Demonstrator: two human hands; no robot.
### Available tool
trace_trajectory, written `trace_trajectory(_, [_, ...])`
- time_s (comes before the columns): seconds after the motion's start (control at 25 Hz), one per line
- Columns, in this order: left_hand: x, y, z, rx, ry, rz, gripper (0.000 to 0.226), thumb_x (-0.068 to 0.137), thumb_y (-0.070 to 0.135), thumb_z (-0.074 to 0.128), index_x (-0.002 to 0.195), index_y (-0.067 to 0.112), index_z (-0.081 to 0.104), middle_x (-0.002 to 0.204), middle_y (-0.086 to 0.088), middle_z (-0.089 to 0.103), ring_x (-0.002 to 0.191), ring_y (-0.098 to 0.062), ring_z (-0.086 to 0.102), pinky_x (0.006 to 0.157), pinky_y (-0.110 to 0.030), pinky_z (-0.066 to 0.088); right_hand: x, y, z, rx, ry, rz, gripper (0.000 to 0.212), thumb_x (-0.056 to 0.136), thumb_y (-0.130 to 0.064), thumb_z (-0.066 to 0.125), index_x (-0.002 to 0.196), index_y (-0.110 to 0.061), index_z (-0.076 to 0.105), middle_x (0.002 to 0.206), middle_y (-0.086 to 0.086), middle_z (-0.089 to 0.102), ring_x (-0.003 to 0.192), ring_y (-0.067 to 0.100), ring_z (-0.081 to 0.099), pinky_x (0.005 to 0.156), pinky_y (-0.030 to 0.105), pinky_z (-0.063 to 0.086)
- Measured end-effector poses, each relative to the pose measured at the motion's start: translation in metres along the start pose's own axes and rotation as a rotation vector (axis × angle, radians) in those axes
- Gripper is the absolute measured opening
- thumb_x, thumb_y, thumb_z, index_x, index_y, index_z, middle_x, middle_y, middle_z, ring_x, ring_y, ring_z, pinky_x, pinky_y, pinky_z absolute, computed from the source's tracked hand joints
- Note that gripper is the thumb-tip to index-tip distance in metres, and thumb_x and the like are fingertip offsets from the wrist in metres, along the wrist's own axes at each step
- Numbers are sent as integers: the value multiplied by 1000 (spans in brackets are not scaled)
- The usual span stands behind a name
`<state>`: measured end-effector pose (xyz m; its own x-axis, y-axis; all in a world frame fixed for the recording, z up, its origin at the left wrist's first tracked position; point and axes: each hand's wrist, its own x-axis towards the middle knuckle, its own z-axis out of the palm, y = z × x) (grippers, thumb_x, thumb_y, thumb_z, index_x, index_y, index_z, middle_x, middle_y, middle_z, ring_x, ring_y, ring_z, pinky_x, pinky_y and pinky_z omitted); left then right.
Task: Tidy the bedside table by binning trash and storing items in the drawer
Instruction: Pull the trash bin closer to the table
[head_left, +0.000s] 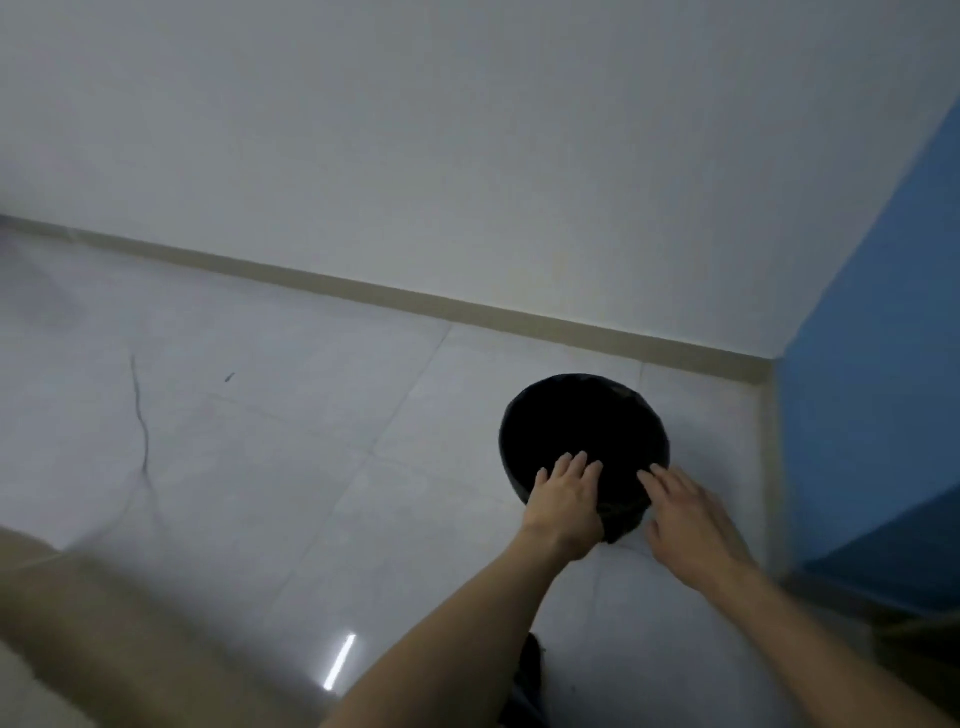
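— How do the hands sit?

— The left hand (566, 501) is palm down, back to the camera, with its fingers (579, 464) laid fairly straight and close together over the near rim of the bin (506, 415). The thumb is hidden, so I cannot tell whether it pinches the liner underneath. Nothing else is in that hand.

— And the other one?

— The right hand (688, 517) is also palm down, with its fingers spread and straight. Their tips reach the bin's near right edge, and the hand has hold of nothing. Both forearms are bare and run in from the bottom of the view, the left rising steeply and the right coming from the lower right corner, so they converge on the bin.

— Where is the bin itself?

— It stands on the floor (291, 415), just beyond the hands, near the corner of the room. It is round and lined with a black bag (621, 525) that bunches over the near wall between the two hands. The inside is too dark to see.

— What lies around it?

— Pale glossy floor tiles with a bright streak of light (340, 661) beside the left forearm. A beige skirting board (363, 292) runs behind the bin under a white wall (415, 130), which meets a blue wall (872, 364) on the right. A blurred tan surface (104, 623) fills the lower left; I cannot tell what it is.
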<state>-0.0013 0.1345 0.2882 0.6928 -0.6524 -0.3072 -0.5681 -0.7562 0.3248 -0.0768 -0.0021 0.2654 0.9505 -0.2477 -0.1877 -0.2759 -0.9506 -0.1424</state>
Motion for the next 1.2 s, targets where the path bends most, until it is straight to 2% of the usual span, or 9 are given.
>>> trace_trajectory(0.16, [37, -39, 46, 18, -50, -4, 65, 92, 20, 50, 149, 11, 21, 160, -9, 15, 149, -25, 5, 120, -42, 4, 53, -11, 69, -84, -131, -78, 60, 93, -30, 43, 146, -17, 18, 155, 2, 21, 144, 21, 10, 116, 41, 10])
trace_trajectory(0.28, [58, -54, 71, 43, -61, 16, 59, 91, 10, 47, 147, 9, 27, 156, -11, 24, 148, -27, 9, 120, -41, 2, 72, -2, 101, -117, -177, -107, 48, 93, -30, 42, 139, -17, 32, 143, 3, 42, 136, 21, 30, 116, 45, 9])
trace_trajectory(0.4, [73, -69, 98, 52, -81, 5, 51, 90, 4, 47, 140, 10, 40, 144, -12, 45, 141, -30, 27, 120, -40, 3, 83, 9, 127, -124, -180, -121, 29, 91, -20, 41, 118, -19, 52, 118, 1, 60, 113, 20, 50, 113, 45, 16])
trace_trajectory(0.56, [78, -79, 115, 94, -83, 35, 45, 89, -2, 46, 131, 12, 52, 128, -10, 60, 127, -27, 44, 120, -36, 5, 87, 13, 139, -145, -152, -135, 32, 87, -5, 45, 115, -16, 56, 112, 4, 61, 106, 21, 52, 110, 35, 25])
trace_trajectory(0.68, [70, -71, 120, 82, -51, 68, 41, 91, -2, 44, 126, 13, 57, 122, -11, 64, 118, -29, 50, 112, -35, 23, 68, 17, 141, -103, -72, -146, 25, 82, -3, 56, 103, -14, 62, 98, 6, 65, 93, 23, 58, 89, 32, 40])
trace_trajectory(0.88, [30, -38, 146, 115, -81, 193, 41, 93, 1, 41, 129, 15, 56, 123, -11, 63, 114, -31, 51, 101, -36, 33, -4, 36, 149, -148, -111, -100, 38, 35, -8, 87, 66, -18, 68, 57, -1, 63, 53, 17, 60, 55, 27, 50])
trace_trajectory(1.04, [-11, -7, 178, 154, -184, 305, 41, 92, 3, 41, 128, 15, 56, 123, -9, 62, 113, -31, 50, 98, -37, 34, -77, 51, 165, -187, -253, -34, 46, 17, -18, 88, 59, -20, 67, 50, -4, 61, 47, 13, 58, 50, 27, 51])
trace_trajectory(1.12, [-30, 7, 187, 176, -247, 365, 38, 87, 7, 43, 116, 19, 65, 110, -5, 69, 102, -26, 58, 91, -32, 40, -109, 56, 167, -192, -285, -16, 50, 11, -21, 87, 57, -20, 68, 49, -3, 61, 46, 12, 58, 51, 25, 52])
trace_trajectory(1.2, [-48, 27, 191, 211, -350, 402, 31, 70, 20, 49, 84, 32, 75, 74, 10, 73, 71, -11, 66, 68, -17, 47, -135, 59, 167, -135, -286, 28, 51, 6, -21, 85, 53, -18, 68, 46, -2, 60, 44, 12, 58, 51, 22, 52])
